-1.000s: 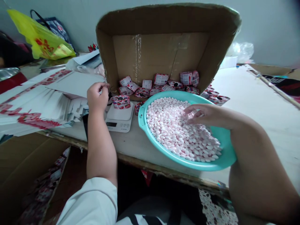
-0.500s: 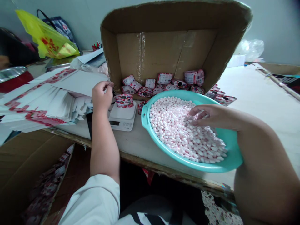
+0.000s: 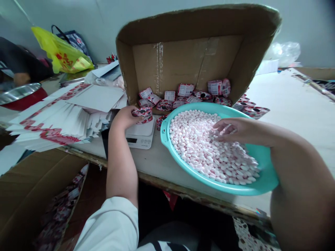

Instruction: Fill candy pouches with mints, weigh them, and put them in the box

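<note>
My left hand (image 3: pixel 127 116) is closed around one end of a small red-and-pink printed candy box (image 3: pixel 145 113), thumb on the near side. The box is at the back of a white digital scale (image 3: pixel 141 136); whether it still rests on the plate I cannot tell. My right hand (image 3: pixel 230 129) reaches over the far right side of a turquoise plastic basin (image 3: pixel 167 141). Its fingers are loosely curved and apart, tips among the pale pink oval candies (image 3: pixel 204 150). Nothing shows gripped in them, though the fingertips are partly hidden.
A cardboard carton (image 3: pixel 180 62) on its side behind the basin holds several printed boxes. Flat white printed cartons (image 3: pixel 68 118) are stacked at left, beside a red metal bowl (image 3: pixel 24 97) and a yellow bag (image 3: pixel 61 52). Below the table edge, an open carton (image 3: pixel 39 174) contains more boxes.
My left hand has moved from beside the scale onto the candy box and closed on it. My right hand stays among the candies. The view has shifted slightly.
</note>
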`<control>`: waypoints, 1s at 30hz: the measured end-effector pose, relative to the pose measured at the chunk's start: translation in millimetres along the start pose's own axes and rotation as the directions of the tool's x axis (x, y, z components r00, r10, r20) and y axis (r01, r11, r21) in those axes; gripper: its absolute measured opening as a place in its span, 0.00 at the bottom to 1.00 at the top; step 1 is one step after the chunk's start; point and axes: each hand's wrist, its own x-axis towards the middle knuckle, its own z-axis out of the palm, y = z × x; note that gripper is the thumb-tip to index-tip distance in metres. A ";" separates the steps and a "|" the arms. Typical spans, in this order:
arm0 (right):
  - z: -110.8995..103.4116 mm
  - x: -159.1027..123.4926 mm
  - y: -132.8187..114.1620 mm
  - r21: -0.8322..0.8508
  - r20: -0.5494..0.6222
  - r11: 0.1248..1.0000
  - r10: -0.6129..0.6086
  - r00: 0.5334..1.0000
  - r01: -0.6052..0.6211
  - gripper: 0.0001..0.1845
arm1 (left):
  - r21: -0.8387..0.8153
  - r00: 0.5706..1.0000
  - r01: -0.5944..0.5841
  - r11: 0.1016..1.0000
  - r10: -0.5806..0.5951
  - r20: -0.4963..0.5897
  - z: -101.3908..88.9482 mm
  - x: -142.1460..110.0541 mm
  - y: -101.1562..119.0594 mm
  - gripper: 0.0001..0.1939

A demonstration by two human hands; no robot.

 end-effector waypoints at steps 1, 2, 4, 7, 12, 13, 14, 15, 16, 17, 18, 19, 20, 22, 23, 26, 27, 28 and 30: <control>0.1 -0.6 -0.7 -0.005 -0.004 1.000 -0.004 1.000 0.004 0.32 | 0.018 0.998 -0.039 0.999 0.040 -0.052 1.3 0.2 5.6 0.18; 0.0 -1.5 -1.8 -0.007 -0.010 1.000 -0.009 1.000 0.009 0.32 | 0.025 0.988 -0.094 0.995 0.097 -0.120 3.0 0.1 12.5 0.19; -0.5 -3.7 -4.9 -0.012 -0.022 1.000 -0.011 1.000 0.011 0.31 | 0.026 0.928 -0.243 0.970 0.240 -0.285 6.9 -1.6 29.9 0.20; -2.5 -7.4 -9.8 -0.022 -0.026 1.000 -0.020 0.999 0.020 0.28 | 0.085 0.784 -0.445 0.892 0.433 -0.444 12.6 -8.9 59.5 0.17; -5.7 -11.6 -13.9 -0.027 -0.021 0.998 -0.051 0.998 0.051 0.27 | 0.197 0.671 -0.676 0.710 0.704 -0.233 17.1 -17.8 84.8 0.15; -6.0 -12.2 -14.8 -0.029 -0.026 0.999 -0.045 0.999 0.045 0.27 | 0.204 0.661 -0.698 0.686 0.727 -0.185 17.6 -17.2 84.4 0.15; -6.4 -12.9 -16.0 -0.031 -0.031 0.999 -0.035 0.999 0.034 0.27 | 0.216 0.652 -0.709 0.671 0.741 -0.162 17.9 -16.2 82.8 0.15; -6.6 -13.7 -17.5 -0.031 -0.034 0.999 -0.025 0.999 0.024 0.27 | 0.234 0.646 -0.708 0.667 0.745 -0.167 18.0 -14.9 80.5 0.16; -6.9 -14.4 -19.1 -0.029 -0.037 0.999 -0.014 0.999 0.013 0.27 | 0.257 0.640 -0.698 0.669 0.743 -0.194 17.8 -13.8 78.0 0.16; -7.1 -15.0 -20.7 -0.027 -0.040 1.000 -0.003 0.999 0.002 0.27 | 0.282 0.631 -0.685 0.672 0.740 -0.231 17.4 -13.0 75.6 0.17; -7.3 -15.5 -22.1 -0.024 -0.042 1.000 0.006 0.999 -0.007 0.27 | 0.302 0.622 -0.671 0.677 0.736 -0.266 16.8 -12.5 73.8 0.17; -7.4 -15.8 -22.9 -0.021 -0.041 1.000 0.011 0.999 -0.012 0.28 | 0.316 0.614 -0.658 0.683 0.730 -0.299 16.1 -12.5 72.6 0.17; -7.4 -15.9 -23.3 -0.016 -0.038 1.000 0.012 0.999 -0.013 0.28 | 0.323 0.609 -0.646 0.692 0.722 -0.328 15.3 -12.7 72.1 0.17; -7.2 -15.6 -22.7 -0.012 -0.029 1.000 0.012 1.000 -0.012 0.29 | 0.307 0.621 -0.641 0.703 0.711 -0.330 13.9 -13.3 72.4 0.17; -6.9 -15.3 -22.0 -0.012 -0.025 1.000 0.010 1.000 -0.010 0.29 | 0.285 0.642 -0.646 0.708 0.706 -0.299 13.2 -13.4 72.7 0.16; -6.0 -14.4 -19.9 -0.022 -0.033 1.000 0.006 0.999 -0.006 0.27 | 0.227 0.691 -0.661 0.716 0.698 -0.188 10.2 -13.1 71.5 0.15; -5.7 -14.3 -19.4 -0.027 -0.040 1.000 0.004 0.999 -0.005 0.27 | 0.220 0.696 -0.657 0.721 0.692 -0.190 8.7 -13.1 70.3 0.15; -5.6 -14.3 -19.1 -0.028 -0.044 1.000 0.001 0.999 -0.002 0.28 | 0.220 0.695 -0.648 0.730 0.684 -0.221 7.1 -13.3 68.8 0.16; -5.5 -14.3 -18.6 -0.023 -0.049 1.000 -0.006 0.999 0.005 0.29 | 0.230 0.678 -0.628 0.744 0.667 -0.308 3.8 -14.1 66.0 0.16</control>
